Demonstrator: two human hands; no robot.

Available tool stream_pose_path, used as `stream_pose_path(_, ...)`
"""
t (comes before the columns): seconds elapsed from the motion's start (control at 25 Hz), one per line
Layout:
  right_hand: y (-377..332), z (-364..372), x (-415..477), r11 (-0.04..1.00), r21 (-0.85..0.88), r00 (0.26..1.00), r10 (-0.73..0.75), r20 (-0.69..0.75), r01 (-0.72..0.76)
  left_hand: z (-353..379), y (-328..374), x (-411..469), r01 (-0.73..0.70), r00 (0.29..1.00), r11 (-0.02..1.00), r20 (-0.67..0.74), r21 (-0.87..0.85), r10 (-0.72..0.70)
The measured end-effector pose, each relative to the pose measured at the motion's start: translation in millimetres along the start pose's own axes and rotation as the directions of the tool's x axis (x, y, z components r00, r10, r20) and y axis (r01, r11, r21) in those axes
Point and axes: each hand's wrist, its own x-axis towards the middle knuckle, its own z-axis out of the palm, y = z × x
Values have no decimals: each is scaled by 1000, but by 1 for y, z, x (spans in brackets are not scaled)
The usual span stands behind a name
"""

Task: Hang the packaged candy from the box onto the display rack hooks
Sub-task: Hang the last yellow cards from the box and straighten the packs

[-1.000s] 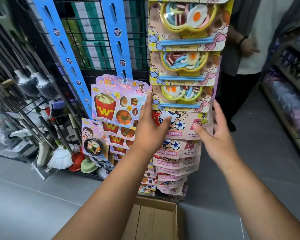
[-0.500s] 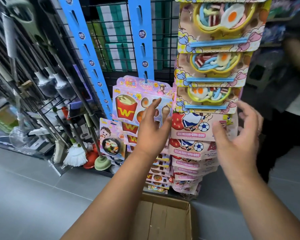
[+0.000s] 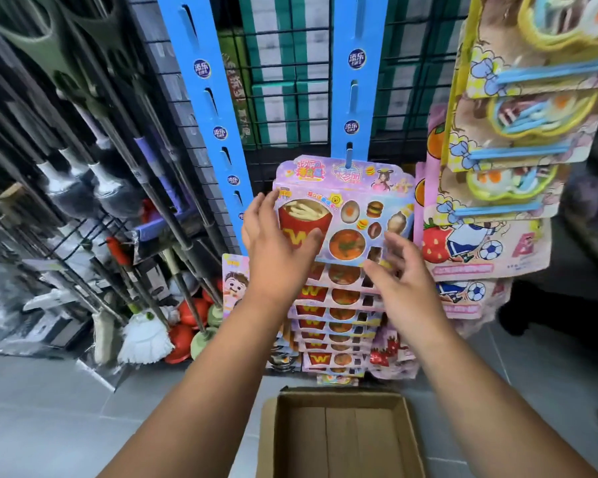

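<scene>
Motion blur smears the right hand (image 3: pixel 399 270), so whether its fingertips touch the top candy pack (image 3: pixel 346 215) cannot be told. That pack hides most of the packs stacked below it; only their lower edges show. The egg packs (image 3: pixel 518 115) at the right are cut off by the frame edge, and the print on every pack is too small to read.

The left hand (image 3: pixel 277 243) lies released against the left edge of the top pack, fingers nearly straight and pointing up, thumb across the printed fries cup. The right hand is also released, fingers spread, in front of the pack's lower right corner. Both forearms reach up from the bottom of the view.

The top pack hangs from a hook (image 3: pixel 348 158) on a blue strip (image 3: pixel 351 81) fixed to a black wire rack (image 3: pixel 283 81). A cardboard box (image 3: pixel 339 396) sits open on the grey tiled floor (image 3: pixel 49 408) below the hands. Mops (image 3: pixel 145 336) lean at the left.
</scene>
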Motion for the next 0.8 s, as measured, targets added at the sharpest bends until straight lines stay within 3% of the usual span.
stream_pose_path(0.08, 1, 8, 1, 998, -56, 994, -6, -112, 0, -3, -15, 11, 93, 990, 993, 110, -79, -84)
stream_pose_path(0.24, 5, 12, 4, 989, -148, 980, -17, -197, -13, 1, -29, 17, 197, 961, 962, 234, -191, -150)
stream_pose_path(0.56, 20, -8, 14, 999, -20, 996, 46, -72, -47, 7, -39, 16, 265, 943, 926, 271, -269, -191)
stream_pose_path(0.8, 49, -3, 8, 994, 12, 991, 105, -87, -105, 16, -50, 3, 347, 922, 905, 267, -247, -281)
